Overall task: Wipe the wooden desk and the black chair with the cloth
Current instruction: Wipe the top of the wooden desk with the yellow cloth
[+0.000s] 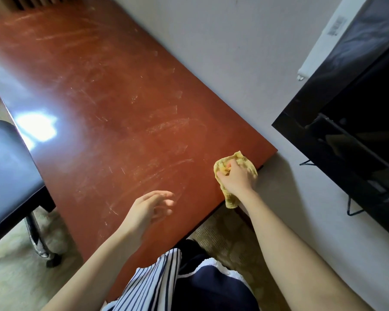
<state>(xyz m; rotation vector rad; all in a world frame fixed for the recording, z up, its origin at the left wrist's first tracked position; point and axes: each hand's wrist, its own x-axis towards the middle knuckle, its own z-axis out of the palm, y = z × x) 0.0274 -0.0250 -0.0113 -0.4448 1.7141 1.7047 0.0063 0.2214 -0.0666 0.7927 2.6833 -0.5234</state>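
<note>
The reddish-brown wooden desk (103, 104) stretches from the near edge to the far left, its top streaked with smears and scratches. My right hand (235, 176) is closed on a crumpled yellow cloth (245, 163) at the desk's near right corner, beside the wall. A tail of the cloth hangs over the desk edge. My left hand (149, 209) hovers just over the near edge of the desk, fingers spread and holding nothing. The black chair (7, 171) stands at the left, its padded seat tucked against the desk's long side.
A black television (350, 122) hangs on the grey wall (222, 52) at the right, with cables below it. Beige carpet (16, 281) covers the floor. The chair's metal leg with a castor (44, 252) stands near the desk's front corner. A slatted vent sits at the desk's far end.
</note>
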